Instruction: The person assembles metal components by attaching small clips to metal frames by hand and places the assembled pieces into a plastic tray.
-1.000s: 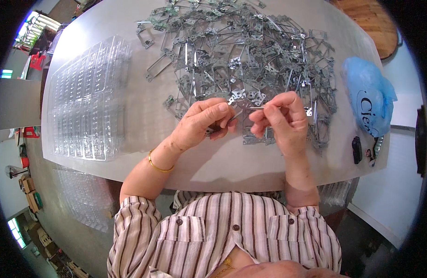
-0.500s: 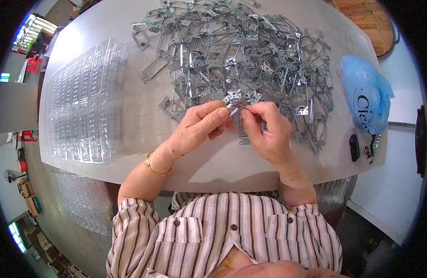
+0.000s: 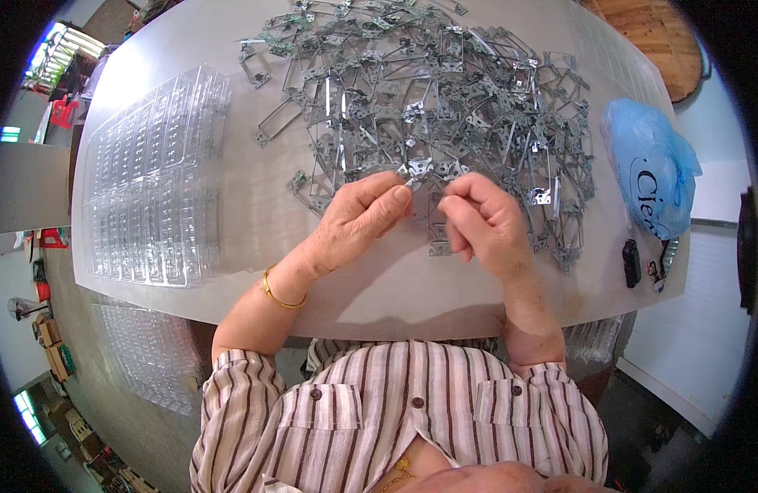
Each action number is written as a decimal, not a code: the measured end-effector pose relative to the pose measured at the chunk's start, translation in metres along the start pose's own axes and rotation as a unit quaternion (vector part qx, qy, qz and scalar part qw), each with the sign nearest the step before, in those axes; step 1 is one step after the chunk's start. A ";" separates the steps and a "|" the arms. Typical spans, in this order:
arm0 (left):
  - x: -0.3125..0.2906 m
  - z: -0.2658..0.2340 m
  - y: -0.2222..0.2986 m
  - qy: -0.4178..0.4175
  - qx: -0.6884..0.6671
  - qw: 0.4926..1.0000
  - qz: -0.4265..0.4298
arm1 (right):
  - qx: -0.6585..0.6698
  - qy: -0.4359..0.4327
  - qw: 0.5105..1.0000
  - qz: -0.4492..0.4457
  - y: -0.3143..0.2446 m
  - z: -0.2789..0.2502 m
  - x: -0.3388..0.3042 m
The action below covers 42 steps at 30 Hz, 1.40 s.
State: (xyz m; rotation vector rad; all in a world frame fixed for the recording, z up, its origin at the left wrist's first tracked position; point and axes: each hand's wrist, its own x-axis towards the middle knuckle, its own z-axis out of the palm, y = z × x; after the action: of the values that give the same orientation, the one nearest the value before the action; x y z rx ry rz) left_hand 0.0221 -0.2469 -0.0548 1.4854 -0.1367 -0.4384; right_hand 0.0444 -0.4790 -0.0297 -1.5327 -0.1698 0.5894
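My left hand (image 3: 364,215) is closed in a pinch at the near edge of a heap of thin metal brackets (image 3: 395,107). Shiny bracket parts (image 3: 420,169) show right beyond its fingertips, but what lies inside the pinch is hidden. A short gap to the right, my right hand (image 3: 487,223) has its thumb and fingers pressed together, curled inward. Anything between those fingers is too small to make out. One bracket end (image 3: 439,246) lies on the table between the two hands. The heaped brackets are silvery, with long narrow frames and punched plates, tangled together.
Clear plastic trays with moulded pockets (image 3: 153,185) are stacked on the table's left. A blue plastic bag (image 3: 648,168) stands at the right, with a small black object (image 3: 631,263) nearer me. More clear trays (image 3: 149,353) sit lower, beyond the front edge of the white table (image 3: 346,308).
My hands have drawn apart; the right one moved slightly right and nearer me. The shiny piece between their fingertips no longer shows clearly.
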 end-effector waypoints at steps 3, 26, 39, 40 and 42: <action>0.003 -0.001 -0.003 -0.011 -0.036 0.999 -0.009 | -0.019 0.037 0.994 -0.106 0.011 -0.005 0.004; 0.004 -0.006 0.001 -0.102 -0.280 0.948 0.114 | 0.237 0.008 0.967 -0.089 0.026 0.005 0.010; 0.002 -0.026 -0.006 0.000 -0.147 0.982 0.122 | 0.143 0.010 0.990 0.010 0.011 0.011 0.004; 0.004 -0.024 -0.006 0.000 -0.165 0.975 0.149 | 0.125 0.013 0.992 -0.019 0.013 0.008 0.004; 0.006 -0.018 -0.007 -0.001 -0.184 0.967 0.174 | 0.117 0.016 0.992 -0.040 0.011 0.004 0.006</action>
State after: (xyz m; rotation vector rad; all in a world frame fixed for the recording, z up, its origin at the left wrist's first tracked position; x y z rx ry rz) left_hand 0.0330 -0.2323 -0.0647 1.0674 -0.2965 -0.1679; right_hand 0.0447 -0.4731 -0.0416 -1.3012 -0.1326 0.5029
